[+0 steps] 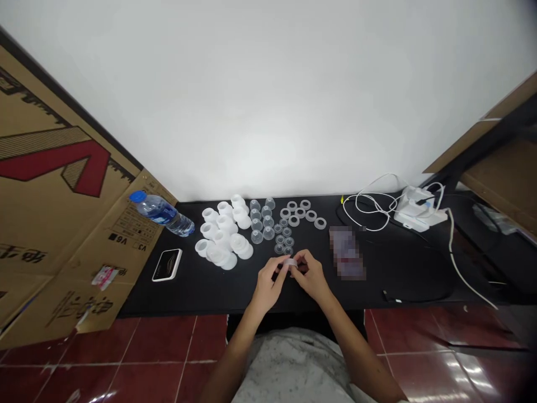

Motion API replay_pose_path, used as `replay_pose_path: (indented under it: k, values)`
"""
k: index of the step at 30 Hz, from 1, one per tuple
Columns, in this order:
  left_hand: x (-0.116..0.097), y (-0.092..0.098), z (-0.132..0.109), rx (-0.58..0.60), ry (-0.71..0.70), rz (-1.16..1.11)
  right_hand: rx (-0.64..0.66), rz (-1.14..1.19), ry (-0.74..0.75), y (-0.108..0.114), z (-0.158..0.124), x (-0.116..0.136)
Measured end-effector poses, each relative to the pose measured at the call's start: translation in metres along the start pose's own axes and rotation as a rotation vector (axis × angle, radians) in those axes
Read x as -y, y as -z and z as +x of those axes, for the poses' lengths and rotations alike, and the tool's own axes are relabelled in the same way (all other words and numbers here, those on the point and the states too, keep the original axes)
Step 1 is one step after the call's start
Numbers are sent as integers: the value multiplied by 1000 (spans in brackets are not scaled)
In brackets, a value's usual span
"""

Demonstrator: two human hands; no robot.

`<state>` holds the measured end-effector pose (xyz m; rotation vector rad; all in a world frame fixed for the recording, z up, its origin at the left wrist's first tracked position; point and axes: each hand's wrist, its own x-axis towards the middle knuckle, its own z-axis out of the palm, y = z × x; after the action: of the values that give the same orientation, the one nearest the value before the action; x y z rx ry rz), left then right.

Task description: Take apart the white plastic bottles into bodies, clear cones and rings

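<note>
Between my two hands, over the front of the black table [312, 296], is a small translucent ring [290, 261]. My left hand [271, 280] pinches its left side, and the fingers of my right hand [311, 275] close on its right side. Just beyond my fingers lie several small clear nipple-shaped pieces [279, 239]. Farther back are several loose translucent rings [300, 212]. To the left stand several clear dome caps [257, 237] in rows. Beside them is a group of white bottle-like pieces [226, 225], some with white discs. Whether anything sits inside the held ring is too small to tell.
A water bottle [163, 214] and a white-framed device [167, 265] are at the left, by a large cardboard box [54, 184]. Right of my hands is a blurred rectangular item [347, 253]. White cables and a power strip [415, 208] lie farther right. A white wall [268, 101] rises behind.
</note>
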<state>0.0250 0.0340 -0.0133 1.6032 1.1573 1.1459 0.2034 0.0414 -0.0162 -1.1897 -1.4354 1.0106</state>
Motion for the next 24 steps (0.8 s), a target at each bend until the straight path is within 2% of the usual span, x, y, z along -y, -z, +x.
replay_pose_path:
  k: [5, 10, 13, 16, 20, 24]
  values:
    - [0, -1, 1, 19, 16, -15, -60, -58, -3, -1, 1, -1]
    - [-2, -1, 2, 33, -8, 24, -76, 93, -75, 1, 0, -3]
    - [0, 0, 1, -12, -5, 4, -67, 127, -88, 3, -1, -3]
    - [1, 0, 0, -62, -29, -59, -17, 2, 0, 3, -3, -2]
    - [0, 0, -2, -16, -74, -76, -90, -131, 174, 0, -6, -2]
    - [1, -1, -3, -17, -82, -65, -98, -181, 222, 0, -8, -4]
